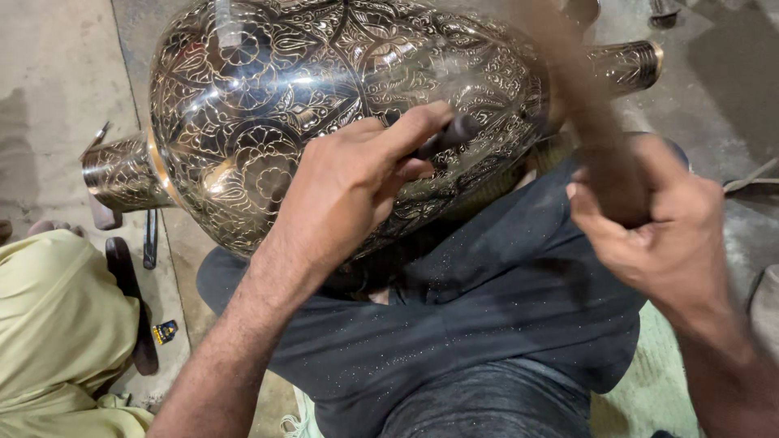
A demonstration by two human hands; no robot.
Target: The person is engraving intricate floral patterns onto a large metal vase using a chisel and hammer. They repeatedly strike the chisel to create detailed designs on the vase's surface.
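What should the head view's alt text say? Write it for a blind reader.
A left hand presses a small dark chisel against a large engraved metal vase lying across the person's lap, while the right hand swings a blurred wooden mallet. Tools lie on the concrete floor.

Left hand extended forward, fingers pinched in a tight grip; right hand fisted, raised, motion-blurred.
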